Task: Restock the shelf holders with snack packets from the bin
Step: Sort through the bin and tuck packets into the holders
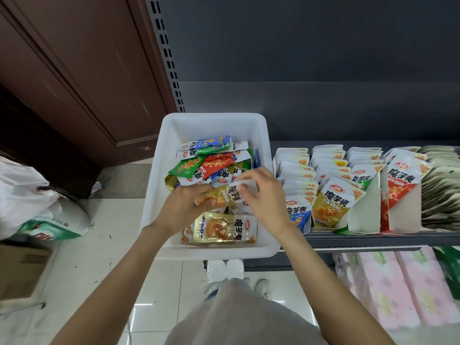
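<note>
Fingers [199, 199] of our left hand [184, 207] were curled around a small bundle of gold snack packets [224, 195], while our right hand [261, 195] pinched the bundle's white end from above. We held it over the white bin [154, 195], which sat on the shelf [373, 239] just left of the cardboard holders [363, 210]. The packets looked light, soft and glossy, so we judged they could slide apart. Squeezing the stack across its middle, flat faces together, seemed safest. More packets [214, 158] lay loose in the bin.
</note>
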`<state>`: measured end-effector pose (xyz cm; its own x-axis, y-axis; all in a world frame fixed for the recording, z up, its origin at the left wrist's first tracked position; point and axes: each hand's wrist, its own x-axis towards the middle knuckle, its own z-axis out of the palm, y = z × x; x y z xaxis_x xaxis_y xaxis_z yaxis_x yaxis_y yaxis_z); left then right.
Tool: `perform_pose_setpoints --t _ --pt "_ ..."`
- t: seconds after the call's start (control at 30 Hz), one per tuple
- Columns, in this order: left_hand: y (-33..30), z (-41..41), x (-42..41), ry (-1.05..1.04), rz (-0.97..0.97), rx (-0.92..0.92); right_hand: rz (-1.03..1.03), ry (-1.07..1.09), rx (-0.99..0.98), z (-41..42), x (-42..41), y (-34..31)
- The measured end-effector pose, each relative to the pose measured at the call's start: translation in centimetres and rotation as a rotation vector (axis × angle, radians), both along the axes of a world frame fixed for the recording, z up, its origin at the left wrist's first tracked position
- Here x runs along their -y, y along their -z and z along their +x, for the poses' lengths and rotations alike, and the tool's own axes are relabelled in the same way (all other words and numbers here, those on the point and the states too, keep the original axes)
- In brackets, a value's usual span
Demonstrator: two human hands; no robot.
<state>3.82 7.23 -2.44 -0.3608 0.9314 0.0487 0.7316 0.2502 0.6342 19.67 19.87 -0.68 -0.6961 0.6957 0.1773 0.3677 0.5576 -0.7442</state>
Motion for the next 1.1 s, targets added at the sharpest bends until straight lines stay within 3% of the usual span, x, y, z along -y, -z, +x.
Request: perform_pose_setpoints --t 0.1,0.17,0.3,0.43,0.53,0.67,0.77,1.0,1.1 --pt "-2.7 1.4 -0.4 -0.13 0.042 0.43 -0.365 0.122 -0.142 1.1 -0.5 -2.5" --pt "-4.2 2.8 -0.7 -0.119 0.068 0.62 -0.532 0.129 -0.159 2.0 -0.8 -3.9" --pt "-6.2 5.9 -1.5 -0.096 0.132 0.787 -0.688 0.135 -0.232 5.0 -1.9 -6.2" --pt "-7.0 9.9 -3.6 0.03 0.152 0.814 -0.801 0.156 -0.378 9.5 -3.2 -7.2" --pt "-6.1 12.7 -5.9 0.157 0.136 0.659 -0.721 0.309 -0.52 13.3 -4.0 -6.9" --pt "-4.0 14.7 -9.1 0.18 0.282 -0.029 -0.399 0.581 -0.626 17.1 -4.4 -6.4" --pt "-3.1 14.9 -10.5 0.15 0.295 -0.267 -0.195 0.67 -0.614 18.2 -4.6 -5.4" --pt "-1.2 14.3 -10.4 0.126 0.201 -0.331 0.083 0.604 -0.146 16.2 -5.6 0.1" --pt "-1.2 14.3 -10.2 0.143 0.214 -0.338 0.158 0.52 -0.048 15.4 -6.3 1.6"
